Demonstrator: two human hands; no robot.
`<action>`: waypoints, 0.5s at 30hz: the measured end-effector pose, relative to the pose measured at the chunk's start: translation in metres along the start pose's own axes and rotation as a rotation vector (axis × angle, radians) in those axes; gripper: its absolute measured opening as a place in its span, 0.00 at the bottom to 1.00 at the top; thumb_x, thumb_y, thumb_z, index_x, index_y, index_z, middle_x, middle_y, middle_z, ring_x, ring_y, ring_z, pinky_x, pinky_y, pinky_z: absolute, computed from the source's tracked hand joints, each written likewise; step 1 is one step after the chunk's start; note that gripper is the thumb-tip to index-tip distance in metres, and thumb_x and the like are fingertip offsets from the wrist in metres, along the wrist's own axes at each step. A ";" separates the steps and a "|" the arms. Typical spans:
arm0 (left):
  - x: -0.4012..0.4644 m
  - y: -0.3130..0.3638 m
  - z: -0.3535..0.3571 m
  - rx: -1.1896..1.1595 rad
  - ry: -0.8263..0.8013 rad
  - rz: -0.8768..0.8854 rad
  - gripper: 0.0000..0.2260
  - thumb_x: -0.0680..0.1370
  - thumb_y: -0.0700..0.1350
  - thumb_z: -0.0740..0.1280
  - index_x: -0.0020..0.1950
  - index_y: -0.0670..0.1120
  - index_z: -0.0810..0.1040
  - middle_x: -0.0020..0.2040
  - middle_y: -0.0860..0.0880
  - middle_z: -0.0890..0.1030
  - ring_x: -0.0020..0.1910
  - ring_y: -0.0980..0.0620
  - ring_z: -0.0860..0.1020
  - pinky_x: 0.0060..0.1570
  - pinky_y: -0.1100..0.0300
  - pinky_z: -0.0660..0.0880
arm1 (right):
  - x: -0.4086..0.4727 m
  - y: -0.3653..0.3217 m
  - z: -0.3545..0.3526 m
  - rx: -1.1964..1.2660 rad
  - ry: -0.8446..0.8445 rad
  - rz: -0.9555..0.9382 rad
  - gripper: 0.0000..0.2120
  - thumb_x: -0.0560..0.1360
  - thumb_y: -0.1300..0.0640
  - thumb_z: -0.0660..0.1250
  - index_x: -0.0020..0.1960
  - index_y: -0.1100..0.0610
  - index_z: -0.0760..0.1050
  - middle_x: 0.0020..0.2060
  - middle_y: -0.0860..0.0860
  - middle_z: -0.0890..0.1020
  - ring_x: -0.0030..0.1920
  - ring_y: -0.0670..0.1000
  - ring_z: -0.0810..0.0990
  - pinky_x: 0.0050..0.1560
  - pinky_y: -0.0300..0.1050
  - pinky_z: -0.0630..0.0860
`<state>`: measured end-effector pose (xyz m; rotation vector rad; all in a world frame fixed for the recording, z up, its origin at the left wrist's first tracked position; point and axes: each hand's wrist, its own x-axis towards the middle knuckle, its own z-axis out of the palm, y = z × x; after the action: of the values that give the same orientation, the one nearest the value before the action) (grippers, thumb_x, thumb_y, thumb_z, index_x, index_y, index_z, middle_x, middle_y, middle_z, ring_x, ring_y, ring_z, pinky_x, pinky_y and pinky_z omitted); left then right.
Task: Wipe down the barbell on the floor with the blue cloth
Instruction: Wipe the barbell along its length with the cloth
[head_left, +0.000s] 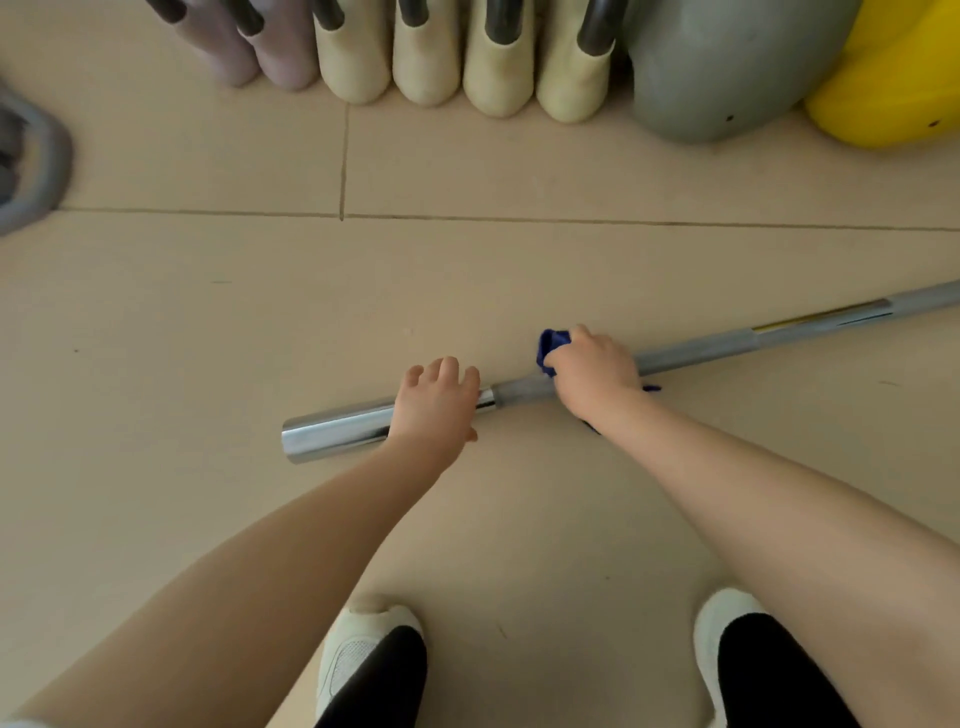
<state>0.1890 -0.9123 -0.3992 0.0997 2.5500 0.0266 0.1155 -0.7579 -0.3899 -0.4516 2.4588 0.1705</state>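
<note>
Nearest the camera: two white shoes (363, 660) with black trouser legs above them, standing on the beige tiled floor (208, 322), one at lower centre, the other (727, 623) at lower right

Two bare forearms are reaching forward and down from the bottom corners toward the bar

Left hand (436, 402): lying palm down over the barbell (701, 348), fingers spread and only loosely bent across its top, covering the place where the shiny chrome sleeve is meeting the duller grey shaft; whether the thumb is wrapping underneath cannot be told

Chrome sleeve end: sticking out to the left of the left hand, lying flat on the floor

Right hand (597, 366): gripping the blue cloth (551, 349) bunched around the grey shaft, just to the right of the left hand, with a short bare stretch of shaft showing between the two hands. The cloth is bulging out at the far left side of the fist, and a small blue scrap is showing at the wrist side

Barbell, remainder: running from the right hand up and to the right, passing a section with a yellow stripe and leaving the picture at the right edge

Beyond, across a tile joint: a row of cream and pale pink weights (426, 62) with dark handles, standing upright side by side. To their right a grey ball (727, 67) is touching a yellow one (893, 88). A grey-rimmed object (36, 156) is lying at the left edge, only partly in view
</note>
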 end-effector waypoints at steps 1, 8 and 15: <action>0.000 0.004 0.000 0.036 -0.009 0.001 0.27 0.73 0.51 0.70 0.67 0.44 0.64 0.62 0.44 0.70 0.65 0.45 0.67 0.66 0.53 0.61 | 0.001 -0.011 0.001 0.048 -0.025 -0.044 0.14 0.78 0.59 0.58 0.61 0.56 0.74 0.60 0.58 0.70 0.60 0.60 0.71 0.54 0.49 0.70; 0.003 0.018 0.003 0.126 -0.019 -0.065 0.26 0.75 0.43 0.68 0.70 0.45 0.62 0.64 0.41 0.69 0.68 0.42 0.63 0.69 0.52 0.58 | -0.003 0.001 -0.003 0.043 -0.016 -0.253 0.13 0.79 0.55 0.56 0.60 0.55 0.75 0.59 0.57 0.71 0.59 0.60 0.73 0.50 0.48 0.69; -0.003 0.033 -0.001 0.065 -0.078 -0.182 0.26 0.79 0.40 0.58 0.75 0.49 0.53 0.75 0.41 0.54 0.76 0.43 0.46 0.74 0.48 0.46 | 0.014 0.043 -0.015 0.066 -0.085 0.020 0.11 0.75 0.60 0.59 0.54 0.57 0.77 0.53 0.56 0.79 0.53 0.59 0.78 0.44 0.46 0.70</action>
<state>0.1933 -0.8794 -0.3955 -0.1046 2.4720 -0.1288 0.0809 -0.7251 -0.3860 -0.3833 2.3792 0.1136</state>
